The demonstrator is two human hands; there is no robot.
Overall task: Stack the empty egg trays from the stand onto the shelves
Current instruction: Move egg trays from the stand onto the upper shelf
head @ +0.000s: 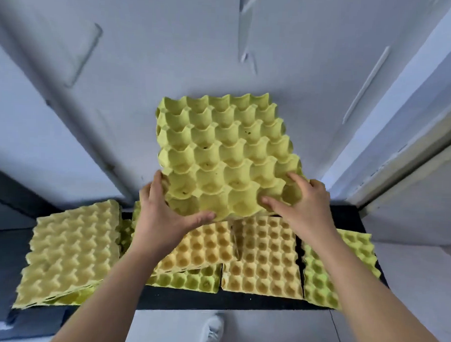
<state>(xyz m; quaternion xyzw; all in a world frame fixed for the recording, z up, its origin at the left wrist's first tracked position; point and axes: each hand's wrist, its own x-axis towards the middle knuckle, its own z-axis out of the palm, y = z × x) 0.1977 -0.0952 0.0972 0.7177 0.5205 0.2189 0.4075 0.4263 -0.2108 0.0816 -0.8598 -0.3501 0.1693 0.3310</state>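
Green egg tray [220,150] between both hands [164,209]

We see our left hand [164,214] and right hand [302,201] bare, both forearms [363,290] uncovered down to the frame's bottom edge, and a white shoe [215,329] at bottom centre.

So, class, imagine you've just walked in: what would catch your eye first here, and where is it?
The lime-green egg tray, held up tilted in mid-frame, empty cups facing the camera. The left hand and right hand grip its near corners. Below, more trays cover a black stand: a pale yellow stack at left, tan trays in the middle.
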